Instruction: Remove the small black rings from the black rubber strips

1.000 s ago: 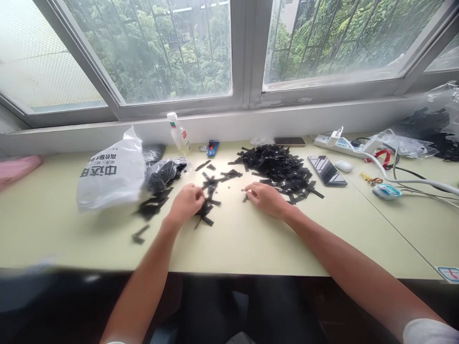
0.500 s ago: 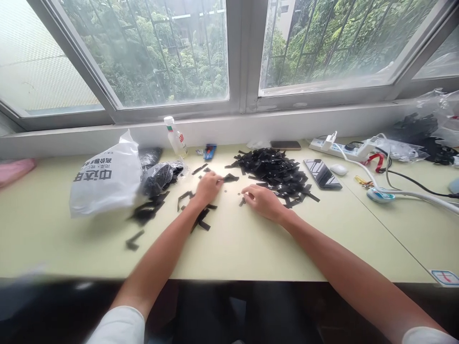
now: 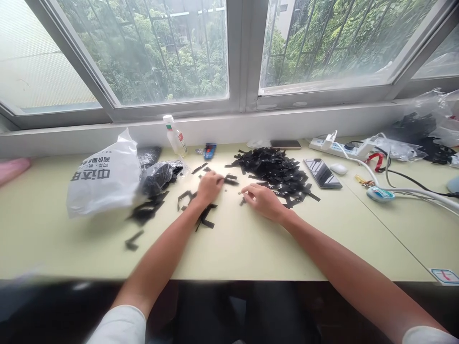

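My left hand (image 3: 210, 187) is closed, its thumb and fingertips pinching a black strip (image 3: 231, 180) that sticks out to the right. Under and beside that wrist lie several loose black strips (image 3: 208, 222). My right hand (image 3: 261, 200) rests on the table with its fingertips drawn together; whatever they hold is too small to make out. Just off those fingertips are a tiny round ring (image 3: 239, 193) and a small dark piece (image 3: 242, 202). Another tiny ring (image 3: 225, 190) lies between the hands. A large pile of black strips (image 3: 276, 169) spreads behind my right hand.
At left stand a white plastic bag (image 3: 103, 186), a clear bag of black pieces (image 3: 159, 177) and a bottle (image 3: 175, 136). To the right lie a phone (image 3: 322, 173), a white mouse (image 3: 339, 168), a power strip (image 3: 340, 148) and cables. A window ledge (image 3: 215, 126) bounds the back.
The black strip in my left hand has turned slightly, and the hand has shifted a little. Loose strips by the left wrist have moved slightly right. My right hand stays almost in place.
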Tool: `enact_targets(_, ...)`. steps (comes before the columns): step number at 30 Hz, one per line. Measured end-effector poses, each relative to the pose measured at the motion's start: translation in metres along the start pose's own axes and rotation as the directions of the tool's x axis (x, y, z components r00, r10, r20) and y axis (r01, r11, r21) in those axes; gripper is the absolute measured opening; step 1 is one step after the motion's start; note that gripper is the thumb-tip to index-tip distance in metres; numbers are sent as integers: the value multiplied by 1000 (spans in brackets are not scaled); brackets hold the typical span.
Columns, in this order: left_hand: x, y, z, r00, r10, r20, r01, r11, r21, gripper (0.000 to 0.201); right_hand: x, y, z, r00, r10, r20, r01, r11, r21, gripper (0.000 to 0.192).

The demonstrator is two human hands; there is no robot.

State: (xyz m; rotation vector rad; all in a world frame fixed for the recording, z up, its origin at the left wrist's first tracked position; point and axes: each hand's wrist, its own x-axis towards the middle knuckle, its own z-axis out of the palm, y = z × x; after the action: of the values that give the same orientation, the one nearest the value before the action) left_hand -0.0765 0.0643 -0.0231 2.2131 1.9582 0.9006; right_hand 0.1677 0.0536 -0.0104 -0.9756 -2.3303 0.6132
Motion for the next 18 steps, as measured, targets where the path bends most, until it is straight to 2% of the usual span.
enact_targets(4, -4, 8, -12, 993, 79, -87, -89, 989, -119, 24, 2, -2, -1, 990, 16, -138, -12, 1000, 29, 25)
enact_targets(8, -12, 34, -28, 960, 274, -64, -281, 919, -276, 24, 5, -7, -7, 955, 30, -294, 14, 989, 149, 39)
enact_targets(10, -18, 49, -32, 953, 302, -32, -294, 890, -347, 22, 6, -10, -10, 968, 42, -247, 29, 961, 277, 42)
enact_targets(13, -25, 63, -35, 947, 317, 51, -267, 867, -421, 20, 4, -14, -12, 995, 34, -98, 10, 910, 414, 37)
enact_targets(18, -28, 62, -36, 954, 295, 48, -233, 835, -499, 20, 3, -13, -11, 994, 112, -9, -88, 829, 553, 39)
